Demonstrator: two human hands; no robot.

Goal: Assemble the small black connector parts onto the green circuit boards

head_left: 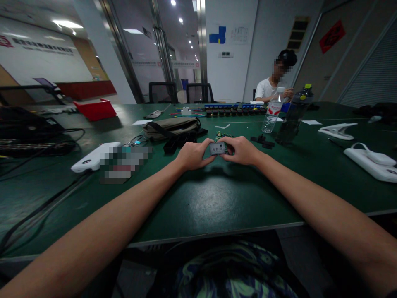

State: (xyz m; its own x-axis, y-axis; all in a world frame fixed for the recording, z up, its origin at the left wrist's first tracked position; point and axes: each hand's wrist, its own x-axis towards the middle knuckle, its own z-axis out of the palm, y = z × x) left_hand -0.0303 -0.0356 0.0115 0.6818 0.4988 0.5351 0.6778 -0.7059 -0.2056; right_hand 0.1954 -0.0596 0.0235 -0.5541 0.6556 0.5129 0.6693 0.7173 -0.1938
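From the grey rectangular box (pixel 217 148) between left hand (pixel 192 156) and right hand (pixel 244 150), the flat green bench (pixel 211 203) holds a long grey fabric pouch (pixel 170 127) at ten o'clock, a clear cylindrical plastic bottle (pixel 273 114) at two.

Dim light, soft glare on tabletop (pixel 209 203)

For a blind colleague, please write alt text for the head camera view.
The left hand and right hand hold a small grey block marked SPD above a green table. Beyond a clear bottle and a dark bottle is another person in white.
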